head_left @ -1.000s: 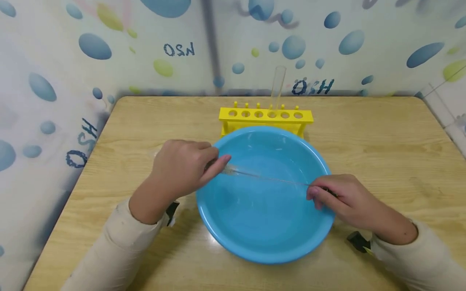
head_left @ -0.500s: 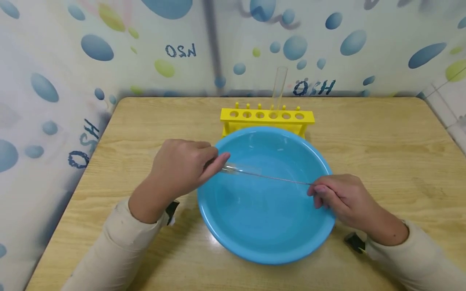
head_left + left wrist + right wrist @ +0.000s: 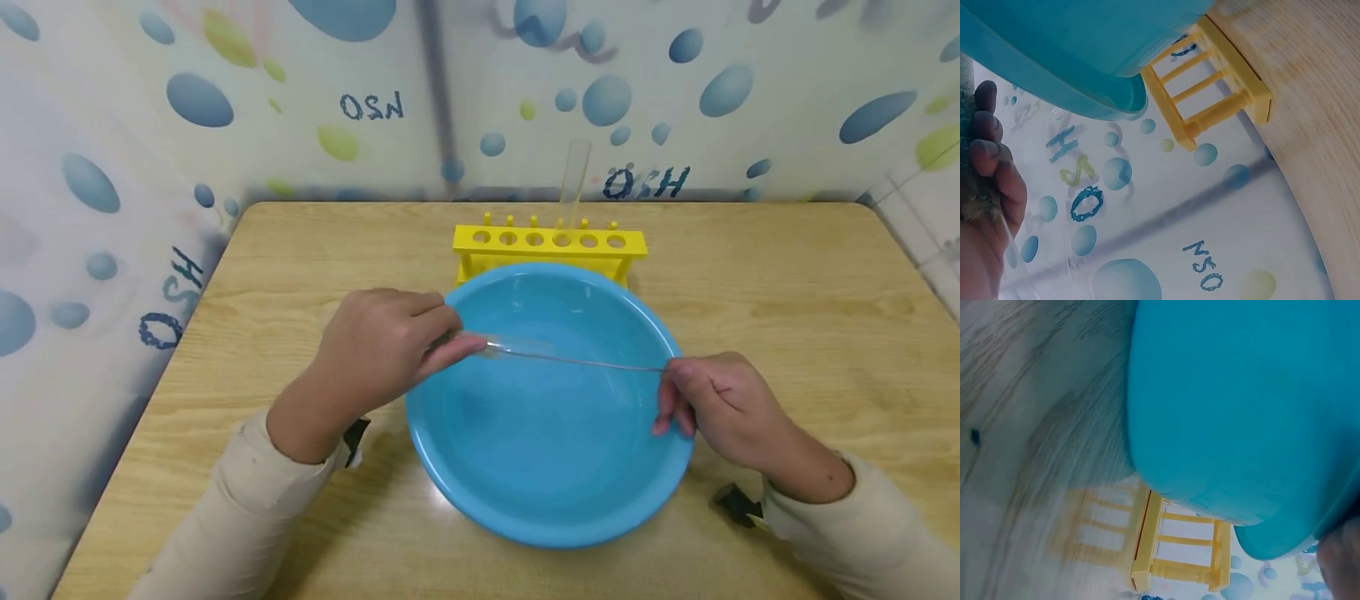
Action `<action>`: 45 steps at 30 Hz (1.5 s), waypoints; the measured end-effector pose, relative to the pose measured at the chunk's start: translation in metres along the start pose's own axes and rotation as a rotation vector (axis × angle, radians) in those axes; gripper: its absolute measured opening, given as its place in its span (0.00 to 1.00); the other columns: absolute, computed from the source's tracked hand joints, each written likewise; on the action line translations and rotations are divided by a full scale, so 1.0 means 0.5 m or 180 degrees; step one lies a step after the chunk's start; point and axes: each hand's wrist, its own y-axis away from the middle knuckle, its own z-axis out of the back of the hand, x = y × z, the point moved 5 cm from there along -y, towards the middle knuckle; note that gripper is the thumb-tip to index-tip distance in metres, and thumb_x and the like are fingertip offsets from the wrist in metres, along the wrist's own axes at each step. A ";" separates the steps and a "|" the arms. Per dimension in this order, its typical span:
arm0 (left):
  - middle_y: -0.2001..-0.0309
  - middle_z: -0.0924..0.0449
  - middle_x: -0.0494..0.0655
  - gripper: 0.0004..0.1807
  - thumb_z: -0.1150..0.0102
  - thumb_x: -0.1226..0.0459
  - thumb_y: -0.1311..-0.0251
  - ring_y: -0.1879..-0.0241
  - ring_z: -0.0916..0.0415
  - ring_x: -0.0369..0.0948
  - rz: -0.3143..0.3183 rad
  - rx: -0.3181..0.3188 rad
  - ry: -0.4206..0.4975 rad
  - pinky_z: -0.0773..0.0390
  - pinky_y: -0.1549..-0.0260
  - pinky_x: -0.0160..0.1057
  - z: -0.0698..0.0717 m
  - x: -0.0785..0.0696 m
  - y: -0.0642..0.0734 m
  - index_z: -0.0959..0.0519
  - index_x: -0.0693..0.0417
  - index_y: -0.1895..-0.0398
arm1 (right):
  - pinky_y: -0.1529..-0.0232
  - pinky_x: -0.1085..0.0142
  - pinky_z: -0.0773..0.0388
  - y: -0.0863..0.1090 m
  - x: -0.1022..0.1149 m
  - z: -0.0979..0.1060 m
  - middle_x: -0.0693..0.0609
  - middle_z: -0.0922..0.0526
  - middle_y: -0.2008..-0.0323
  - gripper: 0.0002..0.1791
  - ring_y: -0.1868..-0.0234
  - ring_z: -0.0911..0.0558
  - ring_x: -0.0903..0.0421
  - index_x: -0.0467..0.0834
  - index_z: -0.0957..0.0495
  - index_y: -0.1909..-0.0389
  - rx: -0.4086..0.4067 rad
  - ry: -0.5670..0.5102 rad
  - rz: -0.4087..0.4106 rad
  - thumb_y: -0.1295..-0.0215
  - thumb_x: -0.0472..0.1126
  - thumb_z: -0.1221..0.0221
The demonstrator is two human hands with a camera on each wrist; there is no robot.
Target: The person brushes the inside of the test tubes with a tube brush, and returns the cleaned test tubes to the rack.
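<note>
Over the blue basin (image 3: pixel 551 467), my left hand (image 3: pixel 386 350) grips a clear test tube (image 3: pixel 528 344), its mouth end pointing right. A test tube brush has its thin twisted wire (image 3: pixel 600 363) running out of that mouth. The fingers of my right hand (image 3: pixel 727 408) pinch the wire's far end, above the basin's right rim. In the left wrist view, dark bristles (image 3: pixel 974 178) show against the curled fingers of the left hand (image 3: pixel 997 162). Most of the tube's other end is hidden by that hand. Only part of the right hand (image 3: pixel 1341 559) appears in the right wrist view.
Directly behind the basin stands a yellow test tube rack (image 3: pixel 468 242), with one clear test tube (image 3: pixel 576 171) upright in it. All this is on a wooden table (image 3: pixel 787 292) against a patterned wall (image 3: pixel 480 100).
My right hand has shifted slightly right and away from me, its lower fingers now hanging looser. My left hand and the test tube have moved a little to the right.
</note>
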 end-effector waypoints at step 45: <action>0.72 0.14 0.44 0.21 0.31 0.45 0.43 0.80 0.20 0.40 0.0056 -0.0019 -0.0032 0.24 0.81 0.34 -0.007 -0.010 -0.001 0.15 0.53 0.64 | 0.81 0.66 0.21 0.012 -0.033 0.019 0.47 0.30 0.86 0.22 0.80 0.16 0.56 0.32 0.27 0.73 -0.0207 -0.1361 -0.0606 0.22 0.25 0.67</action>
